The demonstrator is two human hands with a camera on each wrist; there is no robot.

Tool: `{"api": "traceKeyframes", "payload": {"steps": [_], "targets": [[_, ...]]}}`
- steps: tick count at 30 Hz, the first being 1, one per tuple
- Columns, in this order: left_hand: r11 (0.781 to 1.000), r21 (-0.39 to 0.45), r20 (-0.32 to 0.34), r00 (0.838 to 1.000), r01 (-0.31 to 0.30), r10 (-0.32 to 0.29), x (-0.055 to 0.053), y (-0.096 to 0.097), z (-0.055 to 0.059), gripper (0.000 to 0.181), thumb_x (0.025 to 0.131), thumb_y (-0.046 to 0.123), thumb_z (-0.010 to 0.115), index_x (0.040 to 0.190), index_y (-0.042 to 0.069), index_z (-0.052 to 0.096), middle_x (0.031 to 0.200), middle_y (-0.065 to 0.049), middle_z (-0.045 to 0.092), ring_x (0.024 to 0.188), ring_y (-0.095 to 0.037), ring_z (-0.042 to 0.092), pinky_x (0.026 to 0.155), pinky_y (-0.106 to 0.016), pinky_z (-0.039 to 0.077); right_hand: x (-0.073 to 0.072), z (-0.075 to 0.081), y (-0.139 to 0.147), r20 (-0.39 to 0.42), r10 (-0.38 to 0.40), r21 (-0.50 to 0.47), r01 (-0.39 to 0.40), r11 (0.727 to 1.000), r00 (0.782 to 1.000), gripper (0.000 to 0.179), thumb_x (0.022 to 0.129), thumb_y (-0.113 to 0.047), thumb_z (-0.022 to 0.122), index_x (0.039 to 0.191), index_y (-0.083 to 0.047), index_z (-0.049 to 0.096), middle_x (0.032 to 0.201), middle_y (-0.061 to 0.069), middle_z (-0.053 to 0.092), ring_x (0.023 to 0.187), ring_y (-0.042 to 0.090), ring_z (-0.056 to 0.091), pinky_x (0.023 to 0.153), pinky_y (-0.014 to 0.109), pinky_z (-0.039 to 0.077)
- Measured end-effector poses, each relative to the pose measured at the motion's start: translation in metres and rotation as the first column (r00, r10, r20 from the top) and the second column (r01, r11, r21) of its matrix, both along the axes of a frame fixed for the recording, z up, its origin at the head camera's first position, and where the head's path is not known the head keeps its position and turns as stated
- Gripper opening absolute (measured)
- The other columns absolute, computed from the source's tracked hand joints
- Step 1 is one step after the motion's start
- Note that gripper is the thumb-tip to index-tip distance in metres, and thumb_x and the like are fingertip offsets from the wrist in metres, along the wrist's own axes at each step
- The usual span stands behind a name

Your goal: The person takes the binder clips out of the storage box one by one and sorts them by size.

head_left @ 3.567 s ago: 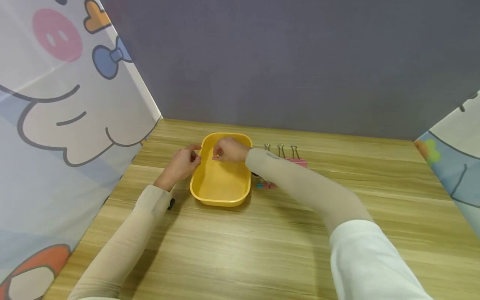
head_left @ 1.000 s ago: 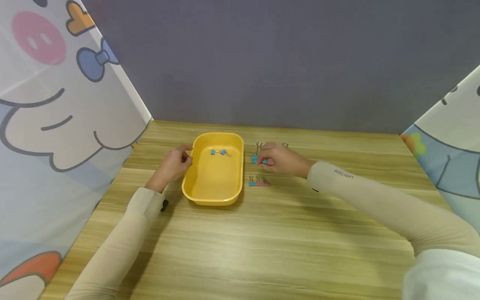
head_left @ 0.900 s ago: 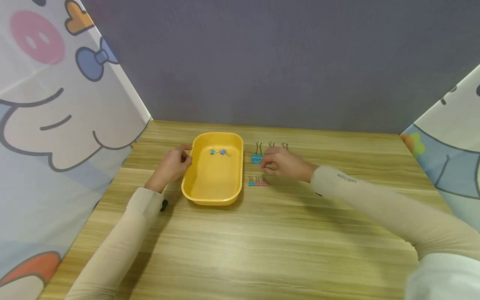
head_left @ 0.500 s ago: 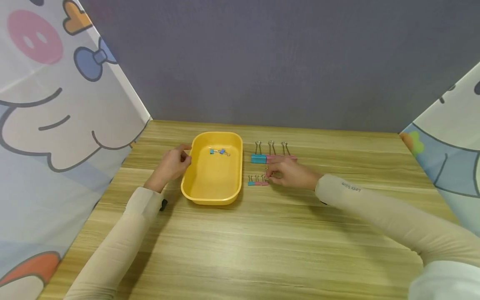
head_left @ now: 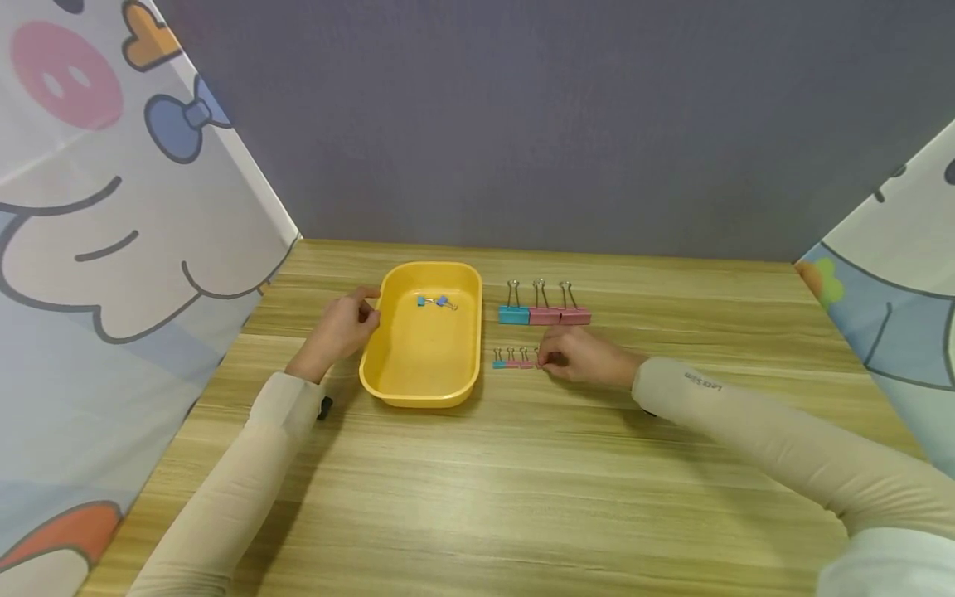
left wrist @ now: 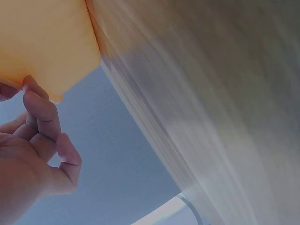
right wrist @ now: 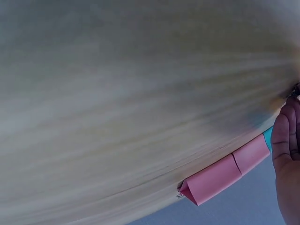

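Observation:
My left hand (head_left: 343,329) holds the left rim of a yellow plastic tray (head_left: 421,401), its thumb and fingers on either side of the edge in the left wrist view. Two small binder clips, one teal (head_left: 421,302) and one blue (head_left: 443,301), lie inside the tray. On the table to the right, my right hand (head_left: 585,358) pinches a small pink binder clip (head_left: 539,363) at the right end of a row. That row also has a small teal binder clip (head_left: 499,365) and two pink ones (head_left: 519,365). Fingers hide most of the pinched clip.
Behind the small row stand large binder clips side by side, a teal one (head_left: 514,315) and two pink ones (head_left: 559,317), handles toward the grey back wall (head_left: 552,124). Cartoon-printed cloth (head_left: 82,249) borders the wooden table (head_left: 477,497) at both sides.
My right hand has gone from inside the tray with a small pink binder clip, past the large clips, down to the small row's right end. My left hand stays at the rim.

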State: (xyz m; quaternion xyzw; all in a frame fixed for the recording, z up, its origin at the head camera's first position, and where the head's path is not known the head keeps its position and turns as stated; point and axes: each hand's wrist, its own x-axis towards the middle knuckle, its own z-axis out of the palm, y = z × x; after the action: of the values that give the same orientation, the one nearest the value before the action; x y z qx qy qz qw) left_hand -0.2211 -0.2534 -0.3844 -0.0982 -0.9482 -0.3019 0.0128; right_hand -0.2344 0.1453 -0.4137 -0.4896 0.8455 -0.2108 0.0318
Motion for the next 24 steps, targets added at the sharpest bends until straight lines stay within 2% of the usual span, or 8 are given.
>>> {"api": "traceKeyframes", "payload": {"steps": [7, 12, 20, 24], "targets": [[1.000, 0.001, 0.003, 1.000, 0.004, -0.004, 0.002, 0.001, 0.002, 0.040, 0.094, 0.007, 0.054, 0.131, -0.005, 0.048, 0.090, -0.016, 0.063, 0.072, -0.024, 0.059, 0.064, -0.036, 0.050, 0.002, 0.002, -0.001, 0.015, -0.029, 0.022, 0.028, 0.999, 0.999, 0.007, 0.082, -0.004, 0.072, 0.085, -0.010, 0.070, 0.085, -0.003, 0.060, 0.076, 0.008, 0.055, 0.065, 0.019, 0.048], [1.000, 0.000, -0.009, 1.000, 0.005, -0.005, 0.001, 0.000, 0.000, 0.039, 0.093, 0.007, 0.054, 0.130, -0.005, 0.048, 0.089, -0.016, 0.063, 0.072, -0.024, 0.059, 0.064, -0.036, 0.049, 0.003, 0.006, -0.001, 0.024, -0.028, -0.003, 0.028, 1.000, 0.999, 0.005, 0.082, -0.007, 0.073, 0.085, -0.010, 0.071, 0.086, -0.003, 0.061, 0.078, 0.008, 0.056, 0.067, 0.021, 0.049], [1.000, -0.004, -0.002, 1.000, 0.003, -0.003, 0.003, 0.000, 0.001, 0.040, 0.093, 0.007, 0.054, 0.131, -0.005, 0.048, 0.090, -0.016, 0.063, 0.073, -0.024, 0.059, 0.065, -0.036, 0.049, -0.006, 0.026, -0.008, -0.052, -0.021, -0.050, 0.019, 0.999, 0.998, 0.005, 0.081, -0.006, 0.072, 0.086, -0.006, 0.070, 0.088, -0.001, 0.062, 0.082, 0.012, 0.058, 0.070, 0.028, 0.050], [1.000, -0.006, -0.002, 1.000, 0.002, -0.002, 0.002, 0.000, 0.001, 0.040, 0.094, 0.008, 0.054, 0.131, -0.005, 0.048, 0.090, -0.016, 0.063, 0.073, -0.024, 0.059, 0.065, -0.036, 0.049, -0.008, 0.036, -0.013, -0.062, -0.019, -0.053, 0.016, 0.998, 0.998, 0.006, 0.083, -0.006, 0.070, 0.089, -0.005, 0.070, 0.089, 0.002, 0.062, 0.081, 0.016, 0.060, 0.068, 0.030, 0.051]]}}
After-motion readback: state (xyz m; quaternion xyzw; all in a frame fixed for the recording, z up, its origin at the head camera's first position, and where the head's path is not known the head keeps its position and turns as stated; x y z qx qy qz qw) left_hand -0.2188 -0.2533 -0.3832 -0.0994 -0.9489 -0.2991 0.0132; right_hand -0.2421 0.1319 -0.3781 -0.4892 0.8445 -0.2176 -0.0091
